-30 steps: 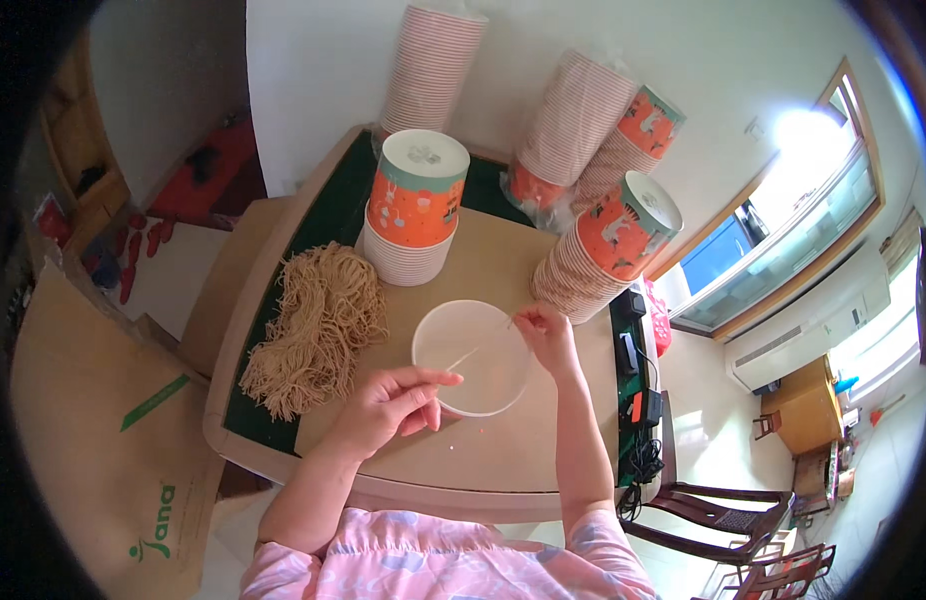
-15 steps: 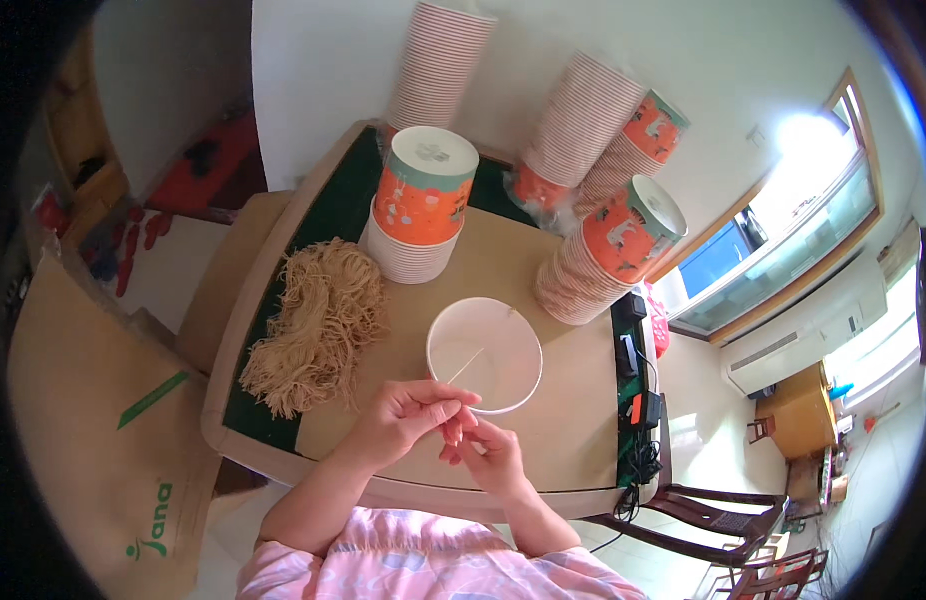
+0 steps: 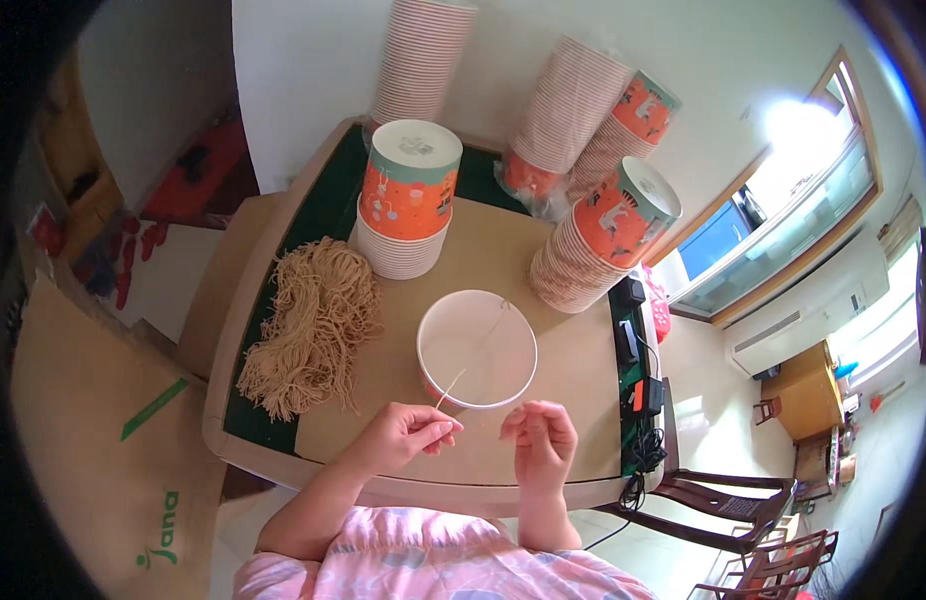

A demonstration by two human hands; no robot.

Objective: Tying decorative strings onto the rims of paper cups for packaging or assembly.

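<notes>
An upright paper bucket (image 3: 428, 366), white inside, stands on the board in front of me. My left hand (image 3: 413, 440) is closed in a pinch on a short pale string (image 3: 450, 386), whose free end sticks up before the bucket's near wall. My right hand (image 3: 545, 440) is raised near the bucket's right front edge, thumb and fingers pressed together; whatever they may hold is too small to make out. A thin strand (image 3: 503, 312) hangs at the bucket's far rim. Left of the bucket lies a loose heap of beige string (image 3: 318, 325).
Upside-down stacks of orange and green paper buckets stand behind left (image 3: 411, 200) and right (image 3: 618, 225), with plastic-wrapped stacks (image 3: 563, 110) against the wall. Black power adapters and cords (image 3: 643, 395) line the table's right edge. A large cardboard box (image 3: 93, 420) is at the left.
My hands were together at the bucket's near rim; now they are apart, the right one moved to the right. The string stays in my left hand.
</notes>
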